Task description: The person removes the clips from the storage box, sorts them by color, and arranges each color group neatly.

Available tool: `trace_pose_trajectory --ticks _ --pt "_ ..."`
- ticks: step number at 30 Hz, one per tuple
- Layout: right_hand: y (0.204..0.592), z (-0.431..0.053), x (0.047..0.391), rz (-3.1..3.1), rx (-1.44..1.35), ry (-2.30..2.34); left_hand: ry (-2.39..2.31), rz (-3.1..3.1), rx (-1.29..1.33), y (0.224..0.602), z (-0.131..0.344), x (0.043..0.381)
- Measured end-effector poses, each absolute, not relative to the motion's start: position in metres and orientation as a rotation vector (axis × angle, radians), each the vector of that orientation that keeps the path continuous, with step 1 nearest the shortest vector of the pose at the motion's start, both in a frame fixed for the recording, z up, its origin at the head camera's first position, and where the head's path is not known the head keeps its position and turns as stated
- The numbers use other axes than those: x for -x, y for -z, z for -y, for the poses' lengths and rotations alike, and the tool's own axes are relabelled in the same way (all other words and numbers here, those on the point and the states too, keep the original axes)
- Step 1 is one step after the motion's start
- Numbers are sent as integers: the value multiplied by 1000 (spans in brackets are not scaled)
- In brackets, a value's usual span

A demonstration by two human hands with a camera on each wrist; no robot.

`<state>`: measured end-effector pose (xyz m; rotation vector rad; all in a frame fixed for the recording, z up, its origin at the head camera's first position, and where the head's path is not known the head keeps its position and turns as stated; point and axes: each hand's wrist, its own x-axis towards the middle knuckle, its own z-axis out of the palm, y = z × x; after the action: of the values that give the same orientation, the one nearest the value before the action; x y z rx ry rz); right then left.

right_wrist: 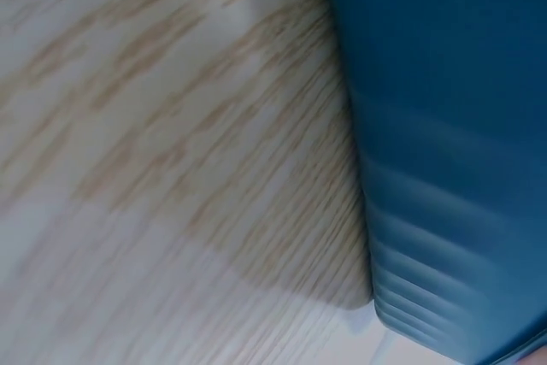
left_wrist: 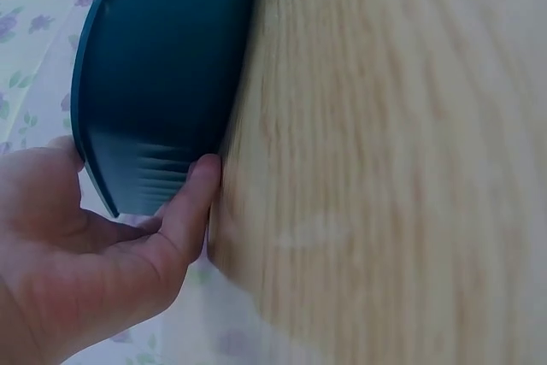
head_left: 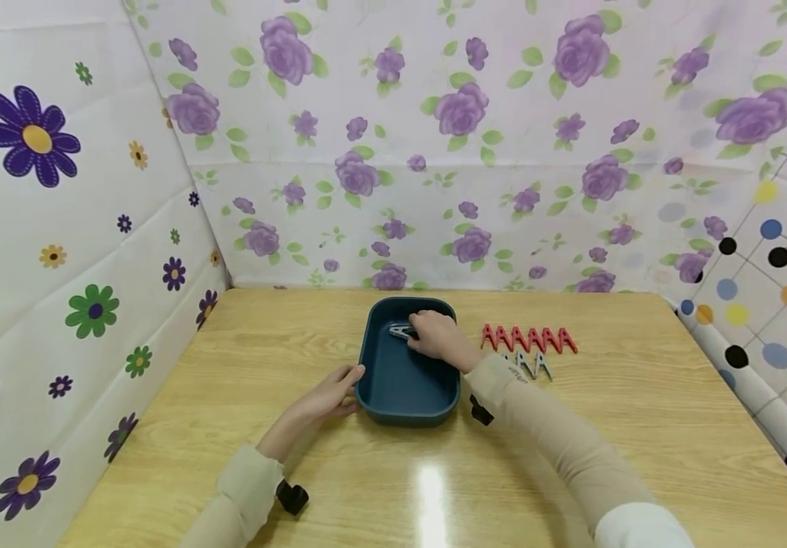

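A dark blue plastic box stands on the table. My left hand grips its left side, thumb at the rim. In the left wrist view the left hand's fingers lie against the outer wall of the box. My right hand reaches inside at the far end and pinches a pale grey clothespin, whose legs point left; its other end is hidden by the fingers. The right wrist view shows mostly the outer wall of the box, with a bit of the hand at the lower right corner.
Right of the box, several red clothespins lie in a row. Nearer me are a few pale grey clothespins, partly covered by the right sleeve. Flowered cloth hangs behind the wooden table.
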<state>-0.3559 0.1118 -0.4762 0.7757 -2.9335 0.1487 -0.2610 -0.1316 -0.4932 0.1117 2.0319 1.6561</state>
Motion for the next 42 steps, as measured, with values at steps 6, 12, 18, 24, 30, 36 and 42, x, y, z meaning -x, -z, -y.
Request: trace_pose_trajectory --ticks 6,12,18,24,30,36,42 --pt "476 -110 355 2937 -779 -216 -1603 -2136 -222 488 130 256" --pt "476 -111 354 2921 -798 -302 -1543 -2236 -384 490 130 259" --pt "481 -111 351 2897 -793 -372 -1354 -2490 -590 495 130 261" --pt "478 -111 348 2853 -805 -410 -1319 -2516 -738 492 131 262" --pt "475 -111 349 2816 -793 -425 -1296 -2496 -727 486 132 263" --pt "475 -113 351 2797 -799 -428 -1259 -2500 -723 483 130 263" --pt "476 -115 351 2732 -814 -601 -1215 -2502 -749 481 129 264"
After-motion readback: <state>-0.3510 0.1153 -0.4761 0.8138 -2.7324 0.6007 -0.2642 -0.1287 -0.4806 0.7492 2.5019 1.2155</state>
